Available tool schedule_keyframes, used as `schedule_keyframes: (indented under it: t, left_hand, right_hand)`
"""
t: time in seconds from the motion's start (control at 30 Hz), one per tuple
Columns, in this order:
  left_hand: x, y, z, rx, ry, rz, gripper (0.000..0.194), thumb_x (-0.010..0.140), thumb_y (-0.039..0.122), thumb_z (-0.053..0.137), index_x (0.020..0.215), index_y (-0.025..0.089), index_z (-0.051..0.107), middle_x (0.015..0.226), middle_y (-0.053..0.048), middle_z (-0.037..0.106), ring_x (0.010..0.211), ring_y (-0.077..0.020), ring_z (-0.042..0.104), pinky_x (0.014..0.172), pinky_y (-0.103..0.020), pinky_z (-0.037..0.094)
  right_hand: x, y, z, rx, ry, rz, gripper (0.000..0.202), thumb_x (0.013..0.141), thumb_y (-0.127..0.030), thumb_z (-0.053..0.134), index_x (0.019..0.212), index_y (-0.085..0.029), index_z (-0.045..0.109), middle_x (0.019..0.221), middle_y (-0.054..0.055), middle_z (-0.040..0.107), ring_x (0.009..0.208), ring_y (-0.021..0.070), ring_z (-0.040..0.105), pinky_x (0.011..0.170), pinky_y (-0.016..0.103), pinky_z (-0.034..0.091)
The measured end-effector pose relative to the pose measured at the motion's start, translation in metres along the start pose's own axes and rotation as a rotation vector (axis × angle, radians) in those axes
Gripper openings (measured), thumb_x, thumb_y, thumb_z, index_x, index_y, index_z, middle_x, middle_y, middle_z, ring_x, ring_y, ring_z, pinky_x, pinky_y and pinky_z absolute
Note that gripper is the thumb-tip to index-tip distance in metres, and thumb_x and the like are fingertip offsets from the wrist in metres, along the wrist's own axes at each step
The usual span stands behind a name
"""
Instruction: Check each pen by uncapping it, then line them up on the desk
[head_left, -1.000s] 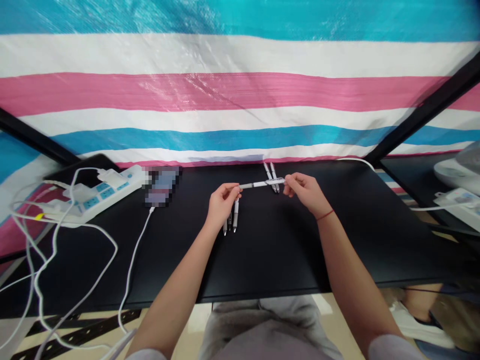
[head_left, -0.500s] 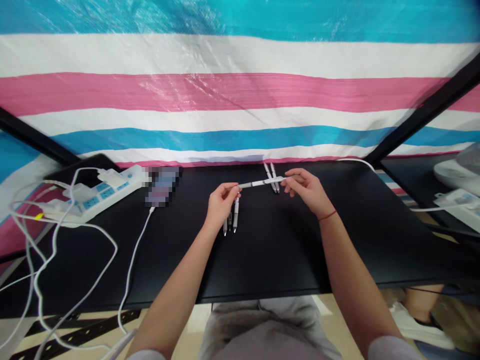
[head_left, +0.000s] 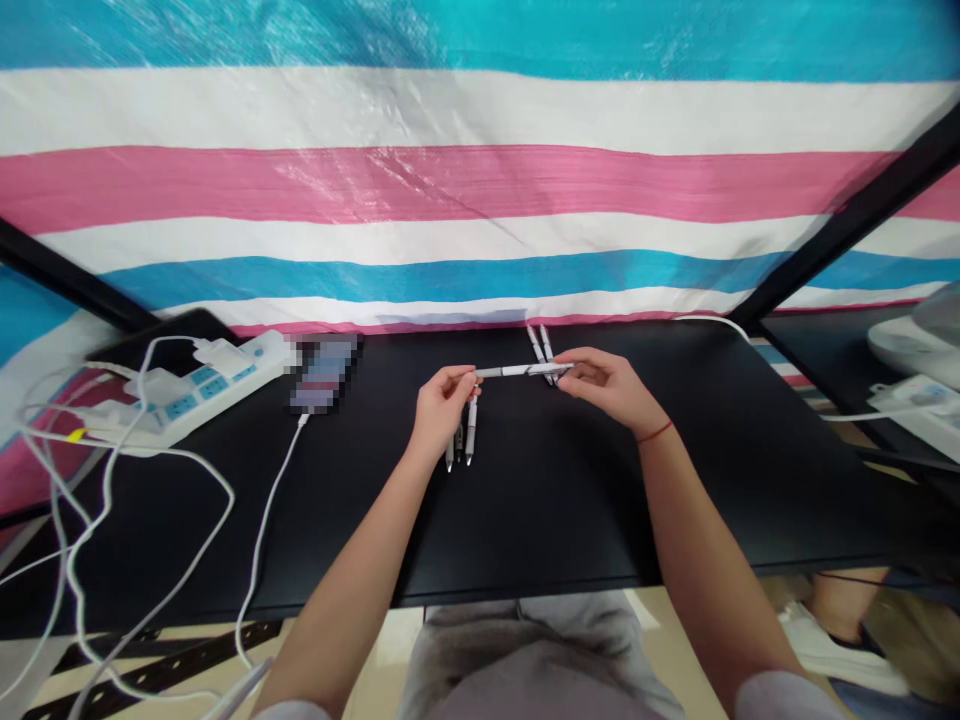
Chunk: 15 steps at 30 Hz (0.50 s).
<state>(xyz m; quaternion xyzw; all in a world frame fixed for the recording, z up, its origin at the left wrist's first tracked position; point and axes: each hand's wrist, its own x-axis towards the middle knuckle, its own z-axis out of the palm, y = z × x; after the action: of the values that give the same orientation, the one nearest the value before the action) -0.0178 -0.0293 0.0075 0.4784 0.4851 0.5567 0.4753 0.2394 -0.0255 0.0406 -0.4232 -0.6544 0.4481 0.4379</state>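
A white and grey pen [head_left: 514, 370] lies level in the air between my two hands over the black table. My left hand [head_left: 441, 412] pinches its left end between thumb and fingertips. Thumb and fingers of my right hand [head_left: 609, 388] close on the pen's right end, partly hiding it. Below my left hand, several pens rest on the table, among them a white and grey pen [head_left: 471, 436] and a darker one [head_left: 460, 442]; the hand covers their upper parts. Behind the held pen lie two white pens [head_left: 535, 343], side by side near the back edge.
At the left, a white power strip [head_left: 214, 392] carries plugs and tangled white cables [head_left: 112, 480]. A phone [head_left: 324, 374] on a charging cable lies beside it. A striped sheet [head_left: 480, 190] hangs behind the table [head_left: 540, 510]. Another person's leg [head_left: 847, 605] shows at lower right.
My right hand has shifted slightly left along the pen, and its fingers have closed further around the right end. The pen sits more level. My left hand is nearly still.
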Motion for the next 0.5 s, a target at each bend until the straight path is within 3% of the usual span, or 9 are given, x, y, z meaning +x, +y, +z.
schedule_keyframes:
  t: [0.1,0.23,0.3,0.37,0.5]
  left_hand:
    - [-0.0006,-0.0003,0.0007,0.011,-0.011,0.002,0.038,0.073,0.045,0.071,0.096,0.015,0.066,0.085,-0.007,0.072,0.074,-0.0161,0.066,0.074,-0.031,0.052]
    - [-0.0014,0.0005,0.0015,0.045,-0.032,0.028,0.036,0.074,0.044,0.071,0.095,0.015,0.067,0.085,-0.007,0.072,0.076,-0.0166,0.067,0.074,-0.031,0.053]
    - [-0.0014,0.0005,0.0017,0.031,-0.027,0.018,0.036,0.074,0.044,0.071,0.095,0.015,0.066,0.086,-0.007,0.072,0.076,-0.0168,0.068,0.074,-0.031,0.053]
    - [-0.0014,0.0003,0.0017,-0.001,-0.018,-0.004,0.038,0.073,0.045,0.072,0.095,0.015,0.066,0.086,-0.008,0.072,0.076,-0.0169,0.068,0.074,-0.031,0.052]
    - [-0.0023,0.0014,0.002,-0.037,-0.038,-0.046,0.041,0.071,0.048,0.073,0.093,0.015,0.066,0.083,-0.008,0.072,0.076,-0.0178,0.068,0.076,-0.033,0.053]
  right_hand:
    - [0.0015,0.0014,0.0037,-0.046,0.016,0.014,0.031,0.077,-0.044,0.07,0.098,-0.021,0.069,0.079,0.004,0.068,0.07,0.0176,0.062,0.065,0.031,0.051]
    - [0.0045,0.0035,0.0077,-0.157,0.061,0.015,0.036,0.086,-0.05,0.055,0.073,-0.019,0.067,0.066,0.003,0.064,0.062,0.0154,0.059,0.061,0.03,0.05]
    - [0.0049,0.0044,0.0082,-0.1,0.063,0.006,0.029,0.083,-0.048,0.061,0.087,-0.02,0.067,0.074,0.003,0.066,0.064,0.0154,0.06,0.062,0.029,0.051]
    - [0.0046,0.005,0.0079,-0.036,0.046,-0.014,0.037,0.077,-0.044,0.069,0.107,-0.023,0.063,0.086,0.003,0.068,0.07,0.016,0.063,0.065,0.03,0.052]
    - [0.0039,0.0054,0.0067,-0.088,0.047,-0.013,0.03,0.081,-0.043,0.065,0.1,-0.019,0.065,0.075,0.003,0.065,0.066,0.0162,0.062,0.064,0.031,0.051]
